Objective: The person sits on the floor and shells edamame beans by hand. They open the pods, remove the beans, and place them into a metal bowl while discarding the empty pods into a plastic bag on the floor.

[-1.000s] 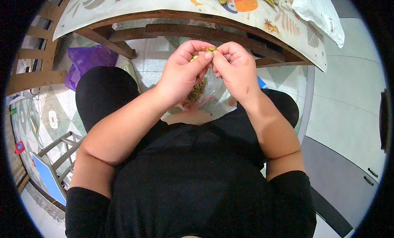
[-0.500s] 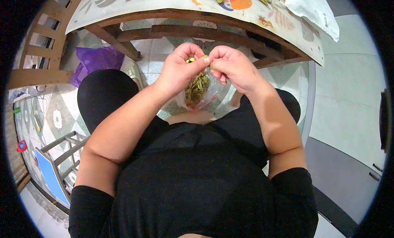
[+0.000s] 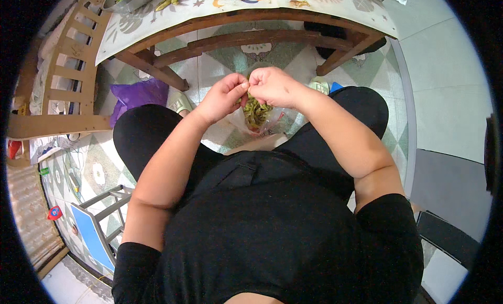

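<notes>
Lowered slightly toward the lap since the earlier frame, the left hand (image 3: 224, 97) and right hand (image 3: 272, 86) meet fingertip to fingertip, pinching a small green pod (image 3: 244, 98) directly above the clear bag of green pods (image 3: 258, 114), below the wooden table (image 3: 251, 34).

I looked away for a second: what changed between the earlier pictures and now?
The view tilted, so both hands sit lower in the picture. The left hand and right hand stay pinched together over the clear bag of green pods between the knees. The small green piece seen between the fingertips earlier is now hidden.
</notes>
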Demonstrator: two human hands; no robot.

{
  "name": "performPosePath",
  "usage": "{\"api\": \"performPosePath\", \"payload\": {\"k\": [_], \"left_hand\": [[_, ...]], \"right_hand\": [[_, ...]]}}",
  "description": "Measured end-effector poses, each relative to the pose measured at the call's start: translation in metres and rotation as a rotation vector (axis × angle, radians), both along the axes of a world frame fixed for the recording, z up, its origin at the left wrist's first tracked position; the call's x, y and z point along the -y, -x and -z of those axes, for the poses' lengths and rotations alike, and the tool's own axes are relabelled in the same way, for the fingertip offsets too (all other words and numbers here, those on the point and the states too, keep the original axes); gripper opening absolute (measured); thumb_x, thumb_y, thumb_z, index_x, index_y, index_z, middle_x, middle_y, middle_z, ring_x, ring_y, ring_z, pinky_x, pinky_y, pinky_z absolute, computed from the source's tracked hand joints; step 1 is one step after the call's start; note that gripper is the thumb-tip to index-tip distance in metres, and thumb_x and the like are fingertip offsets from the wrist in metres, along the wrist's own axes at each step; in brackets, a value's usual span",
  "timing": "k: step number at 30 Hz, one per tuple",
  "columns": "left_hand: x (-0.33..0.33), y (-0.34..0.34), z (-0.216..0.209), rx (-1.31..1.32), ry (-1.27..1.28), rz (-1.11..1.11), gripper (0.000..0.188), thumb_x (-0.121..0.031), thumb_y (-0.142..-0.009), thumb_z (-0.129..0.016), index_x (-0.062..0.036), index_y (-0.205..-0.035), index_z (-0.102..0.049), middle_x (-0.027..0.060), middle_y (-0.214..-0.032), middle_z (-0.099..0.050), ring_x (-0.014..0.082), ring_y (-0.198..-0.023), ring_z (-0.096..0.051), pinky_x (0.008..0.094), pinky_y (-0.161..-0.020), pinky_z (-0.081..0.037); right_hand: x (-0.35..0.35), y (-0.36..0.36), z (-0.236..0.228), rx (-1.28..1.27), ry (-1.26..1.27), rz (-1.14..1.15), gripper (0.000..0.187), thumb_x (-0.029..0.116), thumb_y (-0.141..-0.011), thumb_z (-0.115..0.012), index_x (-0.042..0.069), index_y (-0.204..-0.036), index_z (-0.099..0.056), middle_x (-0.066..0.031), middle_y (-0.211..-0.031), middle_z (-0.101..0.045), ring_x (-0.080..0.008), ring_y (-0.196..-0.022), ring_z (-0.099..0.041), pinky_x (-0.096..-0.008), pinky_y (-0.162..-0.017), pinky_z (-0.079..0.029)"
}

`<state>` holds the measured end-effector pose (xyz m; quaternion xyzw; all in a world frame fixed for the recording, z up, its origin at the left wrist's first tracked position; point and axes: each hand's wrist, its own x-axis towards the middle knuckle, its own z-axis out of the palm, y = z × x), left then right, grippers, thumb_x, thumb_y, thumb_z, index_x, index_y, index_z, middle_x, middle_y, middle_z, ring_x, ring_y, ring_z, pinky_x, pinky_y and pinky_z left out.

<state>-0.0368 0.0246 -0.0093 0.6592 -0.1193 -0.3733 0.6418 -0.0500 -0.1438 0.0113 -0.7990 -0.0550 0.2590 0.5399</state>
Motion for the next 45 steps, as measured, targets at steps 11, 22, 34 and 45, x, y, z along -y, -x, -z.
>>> {"api": "performPosePath", "payload": {"k": [11, 22, 34, 45], "left_hand": [[0.012, 0.016, 0.003, -0.137, 0.425, -0.550, 0.009, -0.012, -0.080, -0.054, -0.0069, -0.081, -0.047, 0.0032, -0.066, -0.050, 0.0053, -0.043, -0.034, 0.0171, -0.037, -0.024], [0.014, 0.043, -0.012, -0.299, 0.341, -0.369, 0.009, -0.013, -0.080, -0.053, -0.0080, -0.087, -0.050, 0.0003, -0.065, -0.049, 0.0042, -0.046, -0.037, 0.0154, -0.038, -0.025], [0.002, 0.006, -0.018, -0.372, 0.353, -0.673, 0.018, -0.024, -0.085, -0.045, -0.0067, -0.086, -0.048, -0.0027, -0.063, -0.041, 0.0061, -0.048, -0.033, 0.0173, -0.037, -0.022], [-0.076, -0.064, -0.004, -0.651, 0.534, -0.660, 0.017, -0.018, -0.087, -0.041, -0.0025, -0.089, -0.047, -0.0009, -0.065, -0.041, 0.0056, -0.050, -0.033, 0.0152, -0.035, -0.021]], "right_hand": [[0.000, 0.008, -0.015, -0.110, -0.284, 0.161, 0.011, 0.016, -0.077, -0.051, 0.005, -0.074, -0.051, -0.0016, -0.059, -0.052, -0.0069, -0.048, -0.046, -0.0195, -0.043, -0.037], [0.015, 0.021, -0.009, -0.034, -0.239, -0.045, 0.010, 0.015, -0.073, -0.051, 0.006, -0.069, -0.053, -0.0020, -0.056, -0.052, -0.0077, -0.046, -0.044, -0.0225, -0.041, -0.035], [0.051, 0.005, -0.007, 0.122, -0.152, 0.169, 0.016, 0.023, -0.078, -0.054, 0.007, -0.084, -0.053, 0.0020, -0.063, -0.049, -0.0054, -0.053, -0.042, -0.0191, -0.047, -0.036], [0.065, -0.006, 0.120, -0.009, 0.110, 0.129, 0.016, 0.018, -0.075, -0.055, 0.003, -0.078, -0.057, -0.0058, -0.065, -0.059, -0.0129, -0.057, -0.054, -0.0274, -0.054, -0.044]]}}
